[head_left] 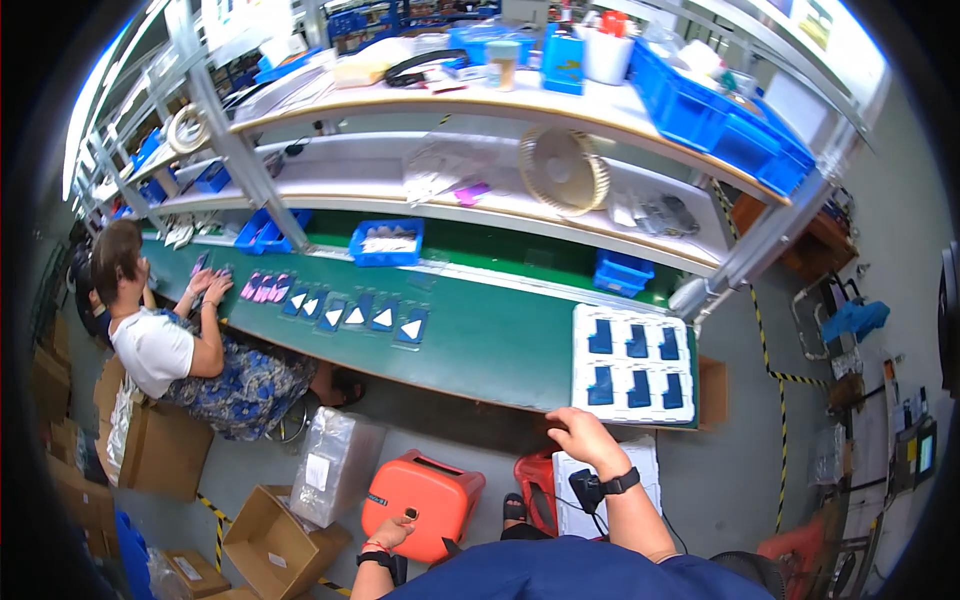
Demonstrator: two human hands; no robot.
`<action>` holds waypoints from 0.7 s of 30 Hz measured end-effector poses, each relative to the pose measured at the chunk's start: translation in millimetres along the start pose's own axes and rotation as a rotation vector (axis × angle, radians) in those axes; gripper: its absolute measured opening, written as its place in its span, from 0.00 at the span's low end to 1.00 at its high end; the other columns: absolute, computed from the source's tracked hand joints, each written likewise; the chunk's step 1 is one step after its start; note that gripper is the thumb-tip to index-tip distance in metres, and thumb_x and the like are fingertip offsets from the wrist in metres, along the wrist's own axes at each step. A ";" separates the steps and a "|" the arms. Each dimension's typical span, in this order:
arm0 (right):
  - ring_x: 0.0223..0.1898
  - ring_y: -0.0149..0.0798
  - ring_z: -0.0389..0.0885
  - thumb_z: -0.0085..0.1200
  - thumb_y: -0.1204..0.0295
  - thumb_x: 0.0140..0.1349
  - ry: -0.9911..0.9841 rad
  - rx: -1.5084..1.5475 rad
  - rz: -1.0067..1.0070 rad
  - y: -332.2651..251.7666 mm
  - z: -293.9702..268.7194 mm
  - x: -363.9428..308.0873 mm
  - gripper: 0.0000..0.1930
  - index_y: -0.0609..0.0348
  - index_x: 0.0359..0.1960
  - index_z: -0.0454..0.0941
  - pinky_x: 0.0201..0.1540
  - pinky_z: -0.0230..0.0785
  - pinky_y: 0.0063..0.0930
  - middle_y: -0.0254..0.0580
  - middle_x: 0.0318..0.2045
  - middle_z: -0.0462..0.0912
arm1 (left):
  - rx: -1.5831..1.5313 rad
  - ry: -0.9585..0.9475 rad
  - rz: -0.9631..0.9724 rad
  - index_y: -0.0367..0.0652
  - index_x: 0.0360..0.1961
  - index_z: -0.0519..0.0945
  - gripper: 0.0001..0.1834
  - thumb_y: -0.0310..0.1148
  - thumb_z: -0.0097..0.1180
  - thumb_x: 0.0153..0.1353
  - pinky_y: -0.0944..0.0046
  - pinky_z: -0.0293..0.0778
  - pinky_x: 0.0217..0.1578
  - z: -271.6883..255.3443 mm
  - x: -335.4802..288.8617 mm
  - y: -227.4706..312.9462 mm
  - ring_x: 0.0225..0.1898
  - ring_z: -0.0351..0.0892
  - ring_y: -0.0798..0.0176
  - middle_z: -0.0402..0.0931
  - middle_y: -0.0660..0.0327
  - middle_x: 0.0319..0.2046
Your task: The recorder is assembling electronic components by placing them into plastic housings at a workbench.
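My left hand (391, 533) is at the top of a red plastic stool (430, 490), fingers closed at the small hole in its seat. My right hand (582, 438) is open, fingers apart, by the front edge of the green workbench (480, 350). It holds nothing; whether it touches the edge, I cannot tell. Just beyond it lies a white tray (583, 410) with several dark blue flat rectangular pieces (637, 388) in two rows. Farther left on the bench, a row of dark flat pieces with white triangles (383, 313) leads to several pink ones (268, 288).
At the left, a seated co-worker (160, 340) handles small pieces on the bench. Blue bins (387, 243) stand along its back, below shelves (450, 195). Cardboard boxes (265, 540) and a plastic-wrapped bundle (335, 465) sit on the floor. Another red stool (537, 490) and a white box (570, 510) are below my right arm.
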State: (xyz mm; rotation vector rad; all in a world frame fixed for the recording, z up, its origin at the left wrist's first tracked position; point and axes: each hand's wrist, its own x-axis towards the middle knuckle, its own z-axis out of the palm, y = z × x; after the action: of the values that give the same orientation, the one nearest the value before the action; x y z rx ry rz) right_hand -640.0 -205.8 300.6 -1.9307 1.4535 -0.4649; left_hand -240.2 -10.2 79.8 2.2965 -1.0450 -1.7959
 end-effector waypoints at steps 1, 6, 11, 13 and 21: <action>0.45 0.54 0.77 0.55 0.72 0.53 -0.021 0.057 -0.003 2.6 -8.7 0.8 0.15 0.65 0.42 0.77 0.50 0.69 0.40 0.56 0.41 0.80 | 0.014 -0.003 0.012 0.40 0.52 0.76 0.22 0.38 0.58 0.58 0.62 0.68 0.53 0.7 -3.4 12.4 0.52 0.75 0.58 0.77 0.50 0.47; 0.44 0.57 0.76 0.55 0.73 0.53 0.124 -0.014 -0.037 18.0 -53.4 2.8 0.13 0.65 0.41 0.77 0.48 0.69 0.41 0.58 0.38 0.79 | 0.038 0.249 0.057 0.37 0.49 0.78 0.21 0.38 0.59 0.57 0.62 0.70 0.50 -14.1 -2.9 42.2 0.49 0.77 0.57 0.79 0.50 0.44; 0.43 0.55 0.77 0.56 0.73 0.52 0.204 -0.011 -0.088 19.2 -91.9 1.1 0.13 0.65 0.40 0.78 0.47 0.69 0.40 0.56 0.38 0.80 | 0.009 0.319 0.090 0.36 0.48 0.78 0.20 0.36 0.60 0.56 0.62 0.73 0.48 -29.8 -10.6 58.2 0.46 0.79 0.56 0.79 0.47 0.42; 0.42 0.52 0.79 0.56 0.73 0.51 0.218 0.065 -0.126 10.7 -105.2 16.1 0.14 0.66 0.40 0.78 0.46 0.71 0.37 0.55 0.38 0.80 | 0.011 0.364 0.082 0.36 0.47 0.79 0.20 0.36 0.60 0.55 0.62 0.73 0.47 -41.1 -25.0 46.9 0.45 0.80 0.55 0.80 0.47 0.41; 0.37 0.50 0.81 0.54 0.74 0.52 0.511 -0.143 -0.121 -16.5 -247.8 58.5 0.10 0.66 0.36 0.79 0.41 0.72 0.35 0.53 0.32 0.82 | 0.125 0.177 0.174 0.34 0.47 0.78 0.20 0.36 0.60 0.57 0.63 0.71 0.48 -79.8 34.2 151.6 0.46 0.78 0.57 0.79 0.51 0.44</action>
State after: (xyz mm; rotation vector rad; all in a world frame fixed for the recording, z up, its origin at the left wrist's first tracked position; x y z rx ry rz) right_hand -767.2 -331.6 482.5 -2.1186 1.7218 -0.9911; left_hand -238.9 -173.7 141.3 2.2980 -1.3122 -1.4748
